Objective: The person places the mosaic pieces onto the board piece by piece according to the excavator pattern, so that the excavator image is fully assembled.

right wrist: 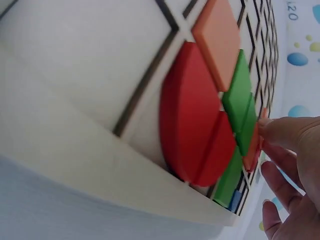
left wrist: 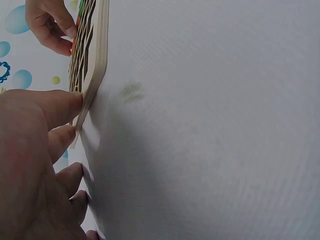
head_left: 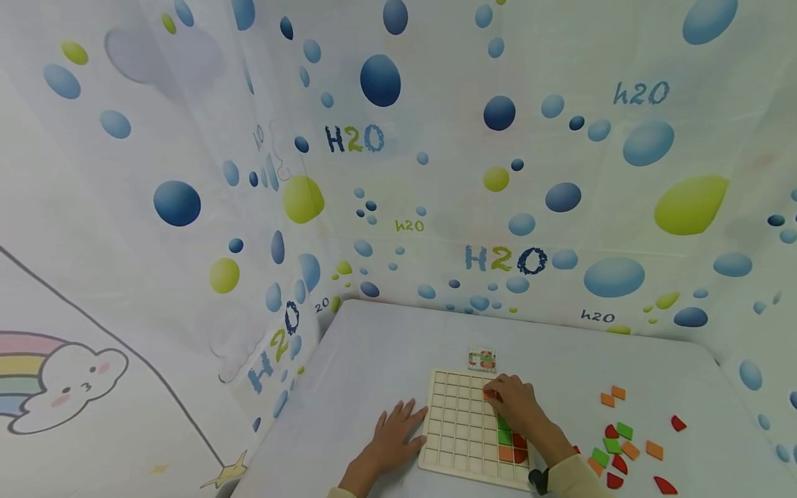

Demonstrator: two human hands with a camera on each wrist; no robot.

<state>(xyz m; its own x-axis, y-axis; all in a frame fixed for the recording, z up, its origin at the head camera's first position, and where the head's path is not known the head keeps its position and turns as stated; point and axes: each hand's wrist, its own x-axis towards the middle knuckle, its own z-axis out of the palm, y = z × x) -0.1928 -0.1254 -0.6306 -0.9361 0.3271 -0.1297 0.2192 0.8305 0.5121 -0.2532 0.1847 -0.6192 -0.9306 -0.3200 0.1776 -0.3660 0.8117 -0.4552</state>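
Note:
A pale wooden grid board [head_left: 457, 429] lies on the white table. My left hand [head_left: 395, 436] rests beside it with fingers spread, and in the left wrist view its thumb and a fingertip touch the board's edge [left wrist: 100, 55]. Near the far right part of the grid, my right hand [head_left: 521, 408] pinches a small orange square tile [head_left: 488, 395] between thumb and fingers. Several tiles sit in the cells on the board's right side: green [head_left: 504, 434], orange [head_left: 506, 454] and red rounded ones [right wrist: 190, 120]. The right hand and forearm hide some of them in the head view.
A small pattern card [head_left: 482, 359] lies just beyond the board. To the right, loose orange tiles [head_left: 654, 449], green tiles [head_left: 625, 431] and red rounded pieces [head_left: 665, 485] are scattered on the table [head_left: 373, 360]. A dark object [head_left: 538, 480] is at the right wrist. Printed curtains [head_left: 436, 194] surround the table.

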